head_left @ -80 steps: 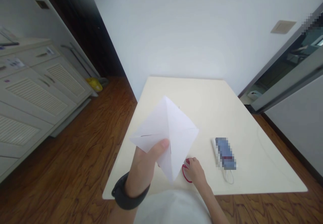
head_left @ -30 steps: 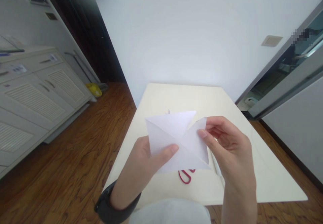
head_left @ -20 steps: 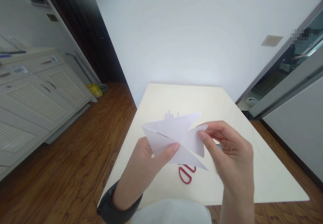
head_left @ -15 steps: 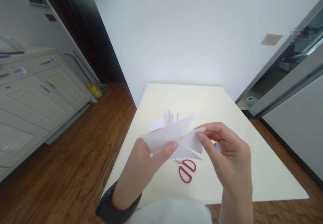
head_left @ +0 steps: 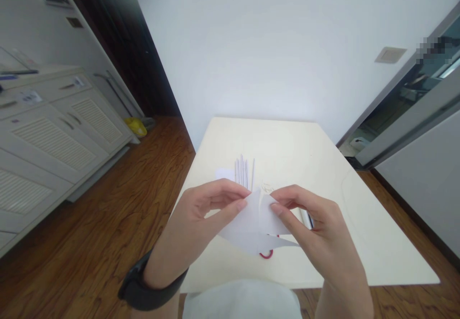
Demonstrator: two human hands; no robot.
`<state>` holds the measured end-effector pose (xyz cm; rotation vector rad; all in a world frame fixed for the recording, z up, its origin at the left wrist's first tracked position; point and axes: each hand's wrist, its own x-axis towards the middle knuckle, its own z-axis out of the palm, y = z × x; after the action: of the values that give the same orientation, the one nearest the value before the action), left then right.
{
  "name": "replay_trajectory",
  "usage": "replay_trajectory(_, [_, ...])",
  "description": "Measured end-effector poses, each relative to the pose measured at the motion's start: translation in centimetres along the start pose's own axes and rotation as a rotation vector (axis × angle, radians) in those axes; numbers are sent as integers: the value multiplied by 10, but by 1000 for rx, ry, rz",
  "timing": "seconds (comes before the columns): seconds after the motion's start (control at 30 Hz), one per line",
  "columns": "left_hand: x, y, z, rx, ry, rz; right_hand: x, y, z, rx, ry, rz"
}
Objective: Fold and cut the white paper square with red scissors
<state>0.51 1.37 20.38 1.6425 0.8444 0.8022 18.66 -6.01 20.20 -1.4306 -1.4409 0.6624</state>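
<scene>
A sheet of white paper [head_left: 247,228] with slits and pointed corners is held up over the table between both hands. My left hand [head_left: 215,209] pinches one flap between thumb and fingers. Just to the right, my right hand [head_left: 305,213] pinches another flap close to the slit. Below the paper lies a pair of scissors [head_left: 266,255], mostly covered so that only parts of the red handles show. Behind the hands, several thin paper sticks [head_left: 241,170] lie side by side, with a single stick [head_left: 253,173] a little apart.
The white table [head_left: 266,139] stands against the wall. On it are a white paper piece [head_left: 224,173], some small pale loops [head_left: 268,188] and a dark-edged object [head_left: 307,219] partly behind my right hand. A louvred cabinet [head_left: 53,127] stands to the left.
My left hand has shifted its hold to an upper flap, with its fingers now in sight. The paper has turned and lowered, covering more of the scissors. Both hands are closer together.
</scene>
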Motion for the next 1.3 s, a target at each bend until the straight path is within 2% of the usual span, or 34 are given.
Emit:
replay_trajectory(0.13, [1,3,1,49,18,29,2,-1,1,-9,83,-21])
replay_trajectory(0.33, [1,4,3,163,103,77,-3,-6,0,-21,270,-160])
replay_trajectory(0.53, [0,5,6,159,77,59,-9,-13,1,-51,178,-150])
replay_trajectory(0.7, [1,8,8,159,79,42,-9,-16,3,-50,179,-178])
replay_trajectory(0.83, [-1,10,11,133,37,57,-7,-13,3,-99,145,-147])
replay_trajectory(1.17, [-3,10,12,72,-37,38,-7,-11,10,-22,165,-186])
replay_trajectory(1.3, [-5,11,13,16,-64,31,-9,-11,13,17,186,-250])
